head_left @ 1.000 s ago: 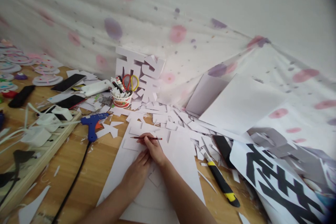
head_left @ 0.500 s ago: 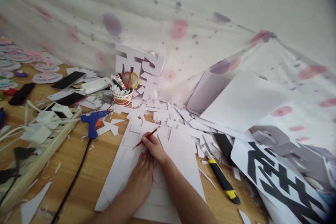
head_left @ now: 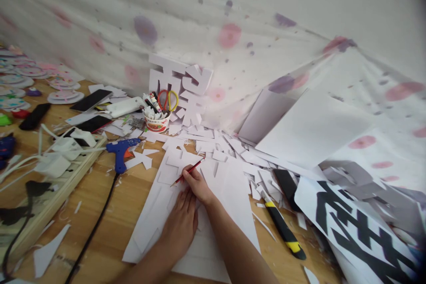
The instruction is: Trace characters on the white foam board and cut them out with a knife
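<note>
Bearings are from the right hand [head_left: 197, 185], with 12 o'clock away from the person. The right hand is closed in a writing grip on a red pencil [head_left: 179, 179], its point towards 8 o'clock, over a large white sheet [head_left: 229, 213] on the desk [head_left: 100, 213]. Contact between point and sheet cannot be confirmed.

The left hand [head_left: 179, 219], at 7 o'clock, lies flat, fingers together, on the sheet; nothing is seen in it, though its underside is hidden.

Assessment: good marking calls for firm, even pressure from the left hand, fingertips clear of the pencil's path, and light, steady strokes. The wrist should not drag across faint lines.

A utility knife [head_left: 282, 228] lies at 4 o'clock; the right forearm should keep clear. A glue gun [head_left: 120, 155] rests at 10 o'clock.
</note>
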The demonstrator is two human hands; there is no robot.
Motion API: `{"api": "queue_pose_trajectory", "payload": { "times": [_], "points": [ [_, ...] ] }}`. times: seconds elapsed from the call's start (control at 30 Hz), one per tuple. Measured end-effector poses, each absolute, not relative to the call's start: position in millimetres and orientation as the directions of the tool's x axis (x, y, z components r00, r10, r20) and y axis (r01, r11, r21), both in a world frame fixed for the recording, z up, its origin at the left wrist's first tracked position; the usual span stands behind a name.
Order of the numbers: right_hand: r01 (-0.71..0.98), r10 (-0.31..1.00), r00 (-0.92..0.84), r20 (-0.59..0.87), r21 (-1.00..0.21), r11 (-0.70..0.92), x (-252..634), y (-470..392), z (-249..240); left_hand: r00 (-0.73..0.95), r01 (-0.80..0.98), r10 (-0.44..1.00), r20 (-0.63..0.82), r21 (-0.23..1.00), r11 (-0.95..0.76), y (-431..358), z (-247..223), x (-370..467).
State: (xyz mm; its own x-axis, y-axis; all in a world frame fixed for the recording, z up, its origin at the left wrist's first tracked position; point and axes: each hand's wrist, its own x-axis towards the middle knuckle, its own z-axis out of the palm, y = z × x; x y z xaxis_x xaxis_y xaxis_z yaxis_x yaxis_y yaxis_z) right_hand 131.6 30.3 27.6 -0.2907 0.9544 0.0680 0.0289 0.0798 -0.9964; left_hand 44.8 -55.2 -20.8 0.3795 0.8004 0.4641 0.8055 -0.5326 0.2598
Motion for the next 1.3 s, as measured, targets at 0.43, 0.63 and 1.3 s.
{"api": "queue_pose_trajectory", "payload": {
  "times": [0.43,0.63,1.3],
  "points": [
    [-0.015,0.922,-0.379,0.076,-0.997,0.076,129,29,27,0.372,0.827,0.815,0.445,0.239,-0.508,-58,-19,47],
    [0.009,0.924,-0.378,0.054,-0.998,0.062,131,30,33,0.377,0.828,0.794,0.477,0.21,-0.52,-59,-15,45],
    [0.44,0.766,-0.617,-0.181,-0.886,0.145,127,24,62,0.376,0.863,0.823,0.426,0.163,-0.478,-58,-27,56]
  ]
}}
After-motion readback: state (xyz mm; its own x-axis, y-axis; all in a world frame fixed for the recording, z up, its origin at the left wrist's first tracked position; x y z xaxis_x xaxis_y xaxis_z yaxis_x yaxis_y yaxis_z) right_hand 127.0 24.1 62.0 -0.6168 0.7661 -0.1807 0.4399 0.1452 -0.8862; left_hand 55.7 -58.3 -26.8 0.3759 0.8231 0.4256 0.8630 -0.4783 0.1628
